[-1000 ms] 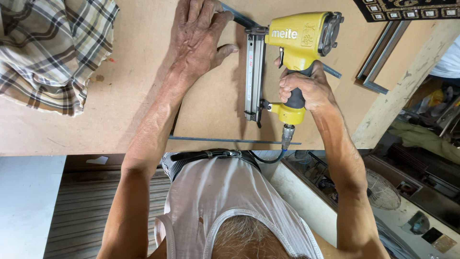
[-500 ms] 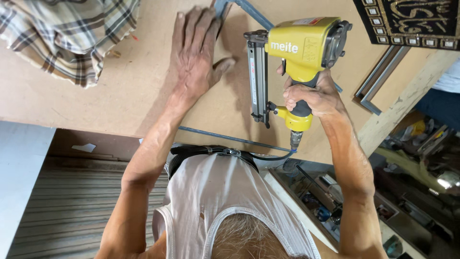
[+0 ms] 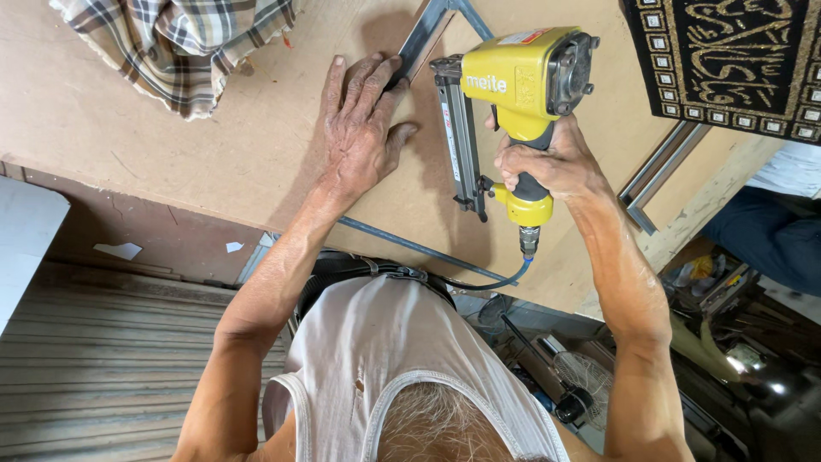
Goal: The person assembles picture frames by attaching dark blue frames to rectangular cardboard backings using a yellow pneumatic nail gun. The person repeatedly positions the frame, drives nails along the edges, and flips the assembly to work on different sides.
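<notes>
My right hand grips the handle of a yellow pneumatic nail gun, whose grey magazine stands against a brown board. A blue air hose runs from the gun's base. My left hand lies flat on the board, palm down, fingers spread, fingertips on a grey frame strip that meets another strip at a corner near the gun's nose.
A checked cloth lies on the board at the upper left. A dark framed panel with gold ornament sits at the upper right, grey frame pieces below it. A small fan and clutter lie under the bench edge.
The view has shifted so the board, hands and gun sit lower in the frame. My left hand has slid toward the frame corner; the right hand keeps its grip on the gun.
</notes>
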